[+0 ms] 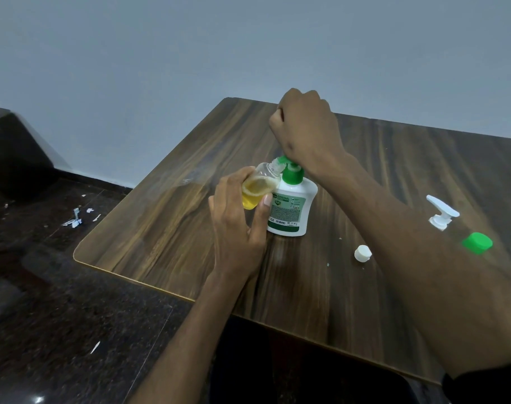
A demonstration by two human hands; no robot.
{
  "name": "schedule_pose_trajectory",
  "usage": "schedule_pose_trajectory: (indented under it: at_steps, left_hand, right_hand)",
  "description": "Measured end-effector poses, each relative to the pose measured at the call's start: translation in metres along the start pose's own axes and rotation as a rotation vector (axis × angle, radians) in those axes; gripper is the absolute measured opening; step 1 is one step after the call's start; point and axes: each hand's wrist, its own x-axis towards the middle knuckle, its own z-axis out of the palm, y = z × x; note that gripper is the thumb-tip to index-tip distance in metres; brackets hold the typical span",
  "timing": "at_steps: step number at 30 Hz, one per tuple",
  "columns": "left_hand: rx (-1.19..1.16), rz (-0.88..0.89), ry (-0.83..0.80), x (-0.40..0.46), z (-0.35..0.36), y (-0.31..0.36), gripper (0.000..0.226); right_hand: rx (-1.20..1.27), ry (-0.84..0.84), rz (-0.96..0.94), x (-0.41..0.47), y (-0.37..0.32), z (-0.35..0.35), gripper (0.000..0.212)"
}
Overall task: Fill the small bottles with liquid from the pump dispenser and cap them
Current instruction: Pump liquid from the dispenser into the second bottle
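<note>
Left hand (236, 228) grips the small bottle (260, 188), tilted, its neck right up against the green nozzle of the pump dispenser (290, 205) mid-desk (161, 228). It's partly full of yellow liquid. Right hand (306, 129), curled into a fist, presses down on the pump head. To the right lie 3 loose pieces (white cap (362, 253), white sprayer top (441, 214), green cap (477, 243)).

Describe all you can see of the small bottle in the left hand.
The small bottle is clear plastic, uncapped and roughly half full of yellow liquid. The left hand grips it, tilted, its open neck up against the green spout of the pump dispenser. It is held above the table, beside the dispenser.
</note>
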Motion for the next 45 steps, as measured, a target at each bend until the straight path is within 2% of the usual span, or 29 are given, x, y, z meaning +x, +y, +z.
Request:
schedule_pose_trajectory:
  at_steps: [45]
  left_hand:
    - [-0.019, 0.013, 0.006, 0.0, 0.0004, -0.0002, 0.033]
  right_hand:
    - [-0.014, -0.025, -0.033, -0.0005, 0.0003, 0.002, 0.017]
